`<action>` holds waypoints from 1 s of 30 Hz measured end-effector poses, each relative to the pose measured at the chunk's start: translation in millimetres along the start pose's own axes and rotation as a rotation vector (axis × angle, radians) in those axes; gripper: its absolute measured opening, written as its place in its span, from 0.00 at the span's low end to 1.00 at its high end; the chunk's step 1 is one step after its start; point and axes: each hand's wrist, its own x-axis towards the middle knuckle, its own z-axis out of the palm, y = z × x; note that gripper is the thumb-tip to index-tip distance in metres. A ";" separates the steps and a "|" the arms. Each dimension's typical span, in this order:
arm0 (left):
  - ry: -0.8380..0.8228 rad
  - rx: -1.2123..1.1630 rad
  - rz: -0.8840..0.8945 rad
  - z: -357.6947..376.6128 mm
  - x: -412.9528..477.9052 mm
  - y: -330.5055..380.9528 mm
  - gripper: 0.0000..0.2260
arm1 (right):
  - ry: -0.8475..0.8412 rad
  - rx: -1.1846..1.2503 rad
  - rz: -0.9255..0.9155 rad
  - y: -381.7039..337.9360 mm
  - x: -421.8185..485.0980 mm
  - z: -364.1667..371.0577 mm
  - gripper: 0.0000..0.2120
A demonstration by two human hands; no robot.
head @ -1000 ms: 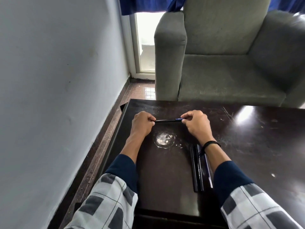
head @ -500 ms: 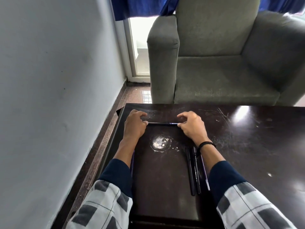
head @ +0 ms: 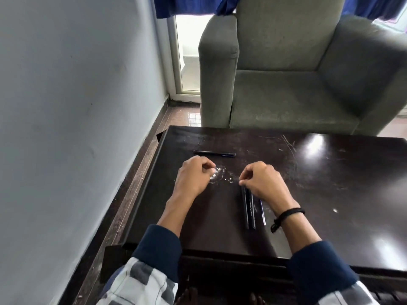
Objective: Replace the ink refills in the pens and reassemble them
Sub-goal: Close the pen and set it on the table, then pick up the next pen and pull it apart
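A second ago both hands held one pen stretched between them. Now that long slim dark pen with the blue end (head: 214,154) lies flat on the dark, scratched wooden bench (head: 330,194), just beyond the pale round scuff mark (head: 218,175), crosswise to me and touching neither hand. I read it as finished and set aside, since it looks to be in one piece, though I can't confirm from here that the refill is seated.

Both hands have pulled back toward me. My view puts the left hand (head: 193,176) just left of the scuff, its fingers loosely curled with nothing in them — idle, as far as I can see. The right hand (head: 263,183), with its black corded wristband (head: 288,213), sits to the right of the scuff. Its fingers (head: 243,182) are down at the far ends of the two dark pen barrels (head: 248,208) lying side by side, right of the scuff and nearer me. Whether they already pinch one or only touch it I cannot tell, because the hand covers the contact.

A thinner bluish rod (head: 262,213), probably a refill, lies just right of those barrels, partly under the wrist.

So the job moves on — one pen done, and the next is likely the barrel under the right fingers.
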 end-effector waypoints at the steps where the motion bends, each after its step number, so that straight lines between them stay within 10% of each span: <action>1: -0.009 0.004 -0.001 2.1 -6.3 1.9 0.04 | 0.016 -0.029 0.005 0.5 -6.4 2.8 0.03; 30: -0.088 0.125 -0.065 4.3 -0.1 18.1 0.06 | -0.043 -0.134 -0.080 -29.6 -18.6 36.3 0.11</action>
